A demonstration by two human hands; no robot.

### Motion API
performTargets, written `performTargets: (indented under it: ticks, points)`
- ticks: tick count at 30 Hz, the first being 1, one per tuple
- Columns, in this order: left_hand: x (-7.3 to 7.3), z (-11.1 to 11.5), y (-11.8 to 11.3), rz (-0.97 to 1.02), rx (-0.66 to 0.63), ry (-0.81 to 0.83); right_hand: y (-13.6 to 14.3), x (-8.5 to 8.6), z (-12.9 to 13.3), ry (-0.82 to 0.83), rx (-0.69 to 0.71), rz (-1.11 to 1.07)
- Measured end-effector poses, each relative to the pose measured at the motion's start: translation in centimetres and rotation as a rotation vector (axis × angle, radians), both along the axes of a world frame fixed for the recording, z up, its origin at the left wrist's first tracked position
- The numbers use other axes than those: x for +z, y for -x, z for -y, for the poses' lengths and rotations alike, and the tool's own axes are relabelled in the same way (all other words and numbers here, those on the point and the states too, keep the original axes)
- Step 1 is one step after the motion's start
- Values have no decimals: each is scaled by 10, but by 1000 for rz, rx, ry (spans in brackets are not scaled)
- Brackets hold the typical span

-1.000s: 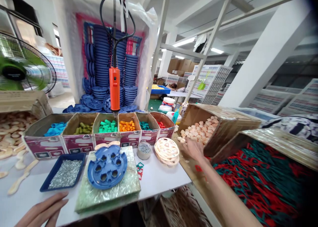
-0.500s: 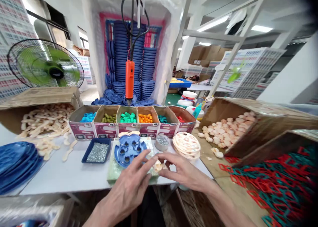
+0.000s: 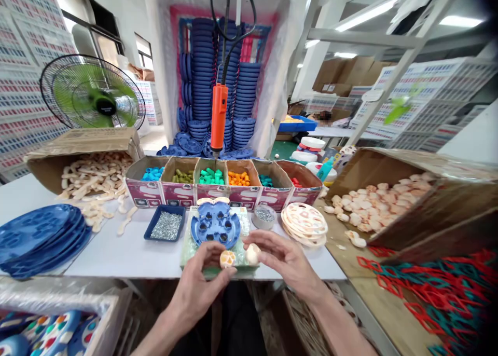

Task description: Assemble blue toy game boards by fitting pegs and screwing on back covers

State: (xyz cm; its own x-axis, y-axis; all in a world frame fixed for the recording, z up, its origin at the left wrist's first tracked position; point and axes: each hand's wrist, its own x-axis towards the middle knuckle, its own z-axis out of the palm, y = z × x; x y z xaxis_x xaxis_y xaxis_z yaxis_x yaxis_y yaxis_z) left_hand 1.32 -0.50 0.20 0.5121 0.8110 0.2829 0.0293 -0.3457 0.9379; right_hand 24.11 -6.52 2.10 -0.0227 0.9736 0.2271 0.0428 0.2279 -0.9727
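Left hand [image 3: 194, 288]: curled, fingertips gripping hollow cream piece [image 3: 227, 259].
Right hand [image 3: 288, 260]: fingertips gripping rounded cream piece [image 3: 252, 254].
Blue plate [image 3: 217, 230]: on green block [image 3: 188, 257], beyond hands; cream strip [image 3: 213, 201] at far edge, visible holes unfilled, both held pieces off it.
Orange screwdriver [image 3: 219, 118]: hanging, unheld.

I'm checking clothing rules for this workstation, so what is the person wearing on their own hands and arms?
The left hand and right hand are bare, with no gloves. No ring, watch or bracelet shows. The left forearm and right forearm show no sleeves as far as the picture reaches.
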Motion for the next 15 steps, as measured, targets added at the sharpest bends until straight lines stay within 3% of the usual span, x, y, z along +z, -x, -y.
performTargets:
  ticks: [3,6,10,15]
  points:
    - [0,11,-10,204,-151,394,10,-4,3,-56,27,-27]
    - [2,20,-19,375,-225,609,17,-5,6,-85,58,-3]
    - [2,28,-23,491,-192,679,22,-7,9,-33,94,-4]
    - [-7,30,-25,511,-79,635,29,-9,11,-5,54,41]
